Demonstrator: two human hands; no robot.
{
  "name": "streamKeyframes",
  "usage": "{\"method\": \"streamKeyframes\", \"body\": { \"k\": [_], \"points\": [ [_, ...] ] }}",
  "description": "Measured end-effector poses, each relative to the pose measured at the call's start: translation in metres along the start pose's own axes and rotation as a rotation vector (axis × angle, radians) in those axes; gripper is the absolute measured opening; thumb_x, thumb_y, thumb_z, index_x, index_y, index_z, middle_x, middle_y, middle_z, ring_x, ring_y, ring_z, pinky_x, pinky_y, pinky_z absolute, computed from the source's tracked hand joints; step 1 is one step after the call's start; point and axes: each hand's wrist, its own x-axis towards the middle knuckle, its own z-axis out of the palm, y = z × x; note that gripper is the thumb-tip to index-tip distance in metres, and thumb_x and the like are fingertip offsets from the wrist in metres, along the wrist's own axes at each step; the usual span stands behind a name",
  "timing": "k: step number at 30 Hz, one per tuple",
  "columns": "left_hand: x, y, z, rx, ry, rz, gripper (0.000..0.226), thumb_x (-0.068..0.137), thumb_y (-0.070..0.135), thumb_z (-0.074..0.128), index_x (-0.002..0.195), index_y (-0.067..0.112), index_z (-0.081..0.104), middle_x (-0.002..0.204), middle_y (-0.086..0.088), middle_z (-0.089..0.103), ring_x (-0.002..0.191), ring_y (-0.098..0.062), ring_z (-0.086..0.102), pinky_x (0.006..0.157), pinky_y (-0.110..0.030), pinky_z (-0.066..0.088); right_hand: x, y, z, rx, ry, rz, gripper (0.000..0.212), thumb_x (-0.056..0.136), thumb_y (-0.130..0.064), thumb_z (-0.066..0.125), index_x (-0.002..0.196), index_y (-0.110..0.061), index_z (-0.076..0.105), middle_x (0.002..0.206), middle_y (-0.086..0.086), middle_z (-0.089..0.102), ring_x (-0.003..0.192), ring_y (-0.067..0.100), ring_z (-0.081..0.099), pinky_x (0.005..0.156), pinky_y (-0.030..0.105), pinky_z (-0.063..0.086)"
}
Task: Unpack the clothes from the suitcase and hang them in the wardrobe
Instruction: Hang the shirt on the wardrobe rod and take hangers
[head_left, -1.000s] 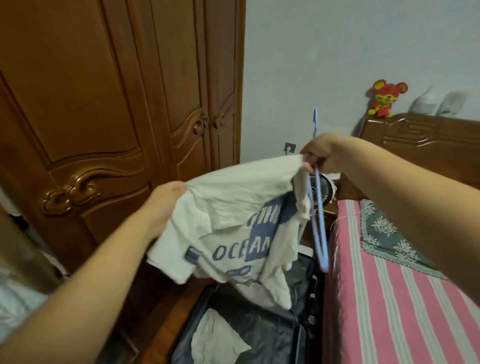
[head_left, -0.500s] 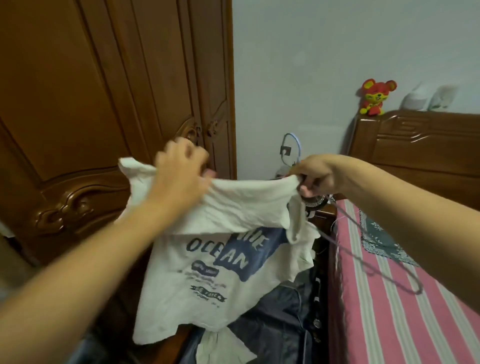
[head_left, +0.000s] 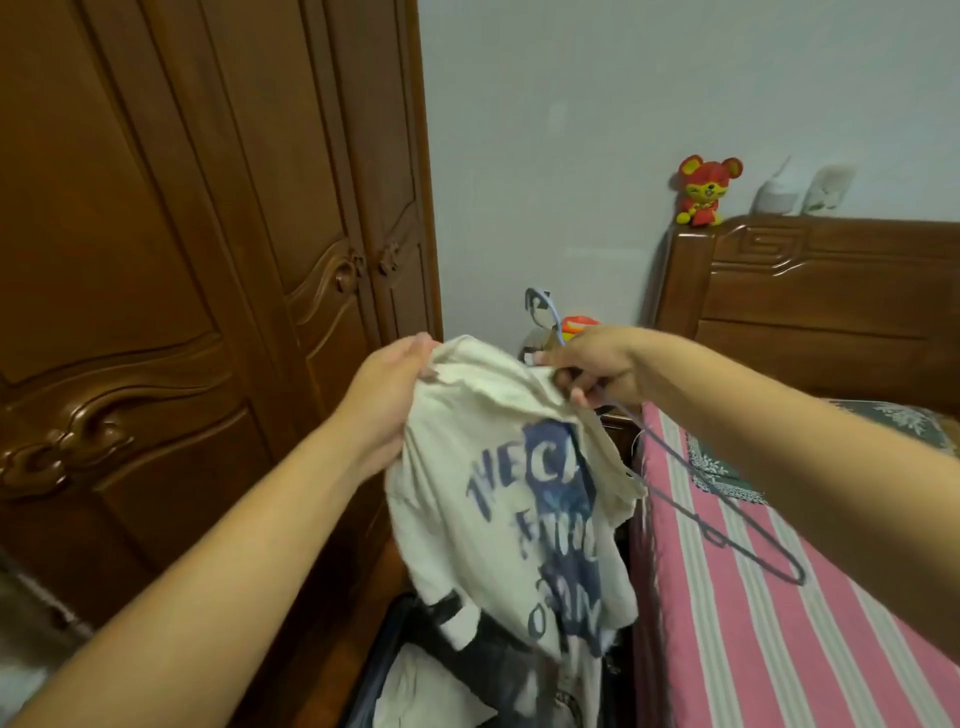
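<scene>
head view. item: cream t-shirt (head_left: 519, 499), blue lettering, held at frame centre above the open suitcase (head_left: 467, 670) at 6 o'clock. left hand (head_left: 387, 400): fingers gripped on the shirt's top edge. right hand (head_left: 592, 366): fingers closed on the opposite edge together with a blue hanger (head_left: 727, 525), trailing toward 4 o'clock. advice: the neck opening should be spread taut before the hanger is fed in. wardrobe (head_left: 208, 260), doors shut, at 9 o'clock.

Suitcase (head_left: 415, 670) — mostly behind blurred T-shirt (head_left: 498, 499)
</scene>
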Motion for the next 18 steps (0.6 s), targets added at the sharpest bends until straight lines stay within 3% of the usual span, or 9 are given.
{"method": "streamKeyframes", "body": {
  "k": [3, 6, 8, 11, 13, 14, 16, 18],
  "points": [
    [0.005, 0.022, 0.011, -0.125, -0.072, -0.139, 0.014, 0.104, 0.019, 0.056, 0.104, 0.008, 0.065, 0.076, -0.008, 0.066, 0.071, -0.019, 0.063, 0.07, -0.029, 0.051, -0.013, 0.033, 0.003, -0.037, -0.09, -0.223, 0.036, 0.092, -0.035, 0.069, 0.111, -0.004, 0.069, 0.067, -0.003, 0.05, 0.052, 0.007, 0.037, 0.046, 0.02, 0.039],
    [-0.001, 0.022, 0.022, -0.112, -0.204, -0.195, 0.023, 0.105, 0.023, 0.053, 0.106, 0.002, 0.064, 0.084, -0.015, 0.062, 0.08, -0.025, 0.06, 0.072, -0.033, 0.05, -0.02, 0.073, 0.023, -0.149, -0.185, -0.349, 0.025, 0.083, -0.026, 0.081, 0.104, -0.017, 0.073, 0.076, -0.009, 0.066, 0.066, 0.007, 0.057, 0.058, 0.023, 0.046],
    [-0.005, 0.024, 0.025, -0.096, -0.264, -0.245, 0.027, 0.105, 0.025, 0.051, 0.106, 0.002, 0.064, 0.085, -0.017, 0.063, 0.079, -0.027, 0.062, 0.072, -0.034, 0.054, -0.015, 0.095, 0.044, -0.125, -0.234, -0.34, 0.023, 0.078, -0.029, 0.084, 0.095, -0.016, 0.075, 0.084, -0.001, 0.073, 0.075, 0.012, 0.063, 0.067, 0.028, 0.049],
    [-0.007, 0.028, 0.014, 0.109, -0.293, -0.23, 0.024, 0.104, 0.025, 0.054, 0.097, 0.004, 0.066, 0.083, -0.013, 0.062, 0.077, -0.024, 0.06, 0.071, -0.033, 0.051, -0.001, 0.11, 0.061, 0.03, -0.182, -0.319, 0.037, 0.074, -0.041, 0.082, 0.095, -0.011, 0.078, 0.098, 0.016, 0.075, 0.088, 0.024, 0.065, 0.083, 0.043, 0.05],
    [-0.01, 0.029, -0.006, 0.295, -0.257, -0.201, 0.023, 0.101, 0.024, 0.059, 0.088, 0.006, 0.064, 0.081, -0.007, 0.063, 0.077, -0.022, 0.058, 0.071, -0.032, 0.046, 0.0, 0.108, 0.054, 0.068, -0.196, -0.344, 0.043, 0.077, -0.044, 0.082, 0.097, -0.006, 0.077, 0.103, 0.02, 0.074, 0.093, 0.026, 0.067, 0.092, 0.046, 0.052],
    [-0.013, 0.029, -0.018, 0.354, -0.253, -0.227, 0.029, 0.102, 0.03, 0.059, 0.089, 0.006, 0.067, 0.086, -0.006, 0.07, 0.081, -0.023, 0.065, 0.075, -0.033, 0.049, -0.004, 0.103, 0.049, 0.076, -0.227, -0.358, 0.043, 0.082, -0.044, 0.079, 0.093, -0.003, 0.076, 0.1, 0.02, 0.073, 0.092, 0.025, 0.067, 0.091, 0.043, 0.053],
    [-0.021, 0.03, -0.044, 0.419, -0.328, -0.326, 0.045, 0.094, 0.053, 0.063, 0.105, 0.01, 0.07, 0.102, -0.007, 0.076, 0.095, -0.026, 0.073, 0.087, -0.038, 0.055, -0.014, 0.089, 0.038, 0.077, -0.317, -0.393, 0.037, 0.096, -0.035, 0.061, 0.071, -0.011, 0.075, 0.073, 0.009, 0.068, 0.073, 0.017, 0.062, 0.075, 0.033, 0.051],
    [-0.028, 0.03, -0.067, 0.563, -0.413, -0.302, 0.057, 0.079, 0.07, 0.069, 0.094, 0.015, 0.068, 0.089, 0.0, 0.073, 0.082, -0.016, 0.069, 0.075, -0.029, 0.053, -0.021, 0.07, 0.031, 0.117, -0.361, -0.435, 0.047, 0.099, -0.033, 0.052, 0.061, -0.013, 0.07, 0.056, -0.002, 0.044, 0.056, 0.01, 0.043, 0.068, 0.032, 0.037]
  ]
}}
